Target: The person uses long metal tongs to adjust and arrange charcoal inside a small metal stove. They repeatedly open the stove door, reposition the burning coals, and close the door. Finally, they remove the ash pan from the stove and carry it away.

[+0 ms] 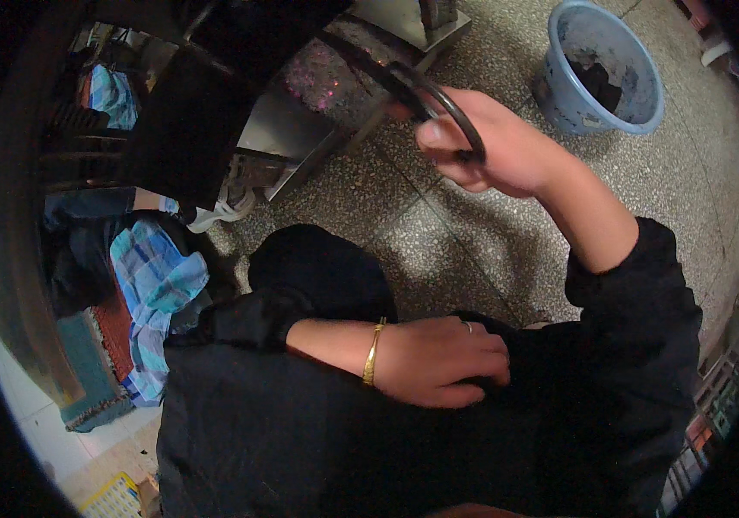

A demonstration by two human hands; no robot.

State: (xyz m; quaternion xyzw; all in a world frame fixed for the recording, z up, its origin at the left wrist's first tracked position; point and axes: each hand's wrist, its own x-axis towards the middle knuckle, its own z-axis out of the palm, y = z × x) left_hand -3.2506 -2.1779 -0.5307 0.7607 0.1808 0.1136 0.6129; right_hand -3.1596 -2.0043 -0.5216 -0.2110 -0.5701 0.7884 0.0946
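My right hand [486, 142] is closed around the looped handle of a dark metal hand tool [402, 81], which looks like tongs. Its shaft runs up and left, over a grey bed of what look like coals or ash [321, 74] with pink glowing specks. Dark shapes hide the tool's far end. Across my lap lies my left hand [440, 362], palm down on the black garment [369, 447], fingers loosely bent and slightly apart, with nothing visible in it. A gold bracelet [374, 356] circles that wrist, and one finger wears a ring.
A light-blue plastic tub [554, 84] with dark lumps inside stands on the speckled floor [479, 239]. Metal panels [288, 126] frame the glowing bed. Checked blue cloth [155, 265] hangs at left. A yellow-edged object [113, 498] lies low left. A large dark form blocks the upper left.
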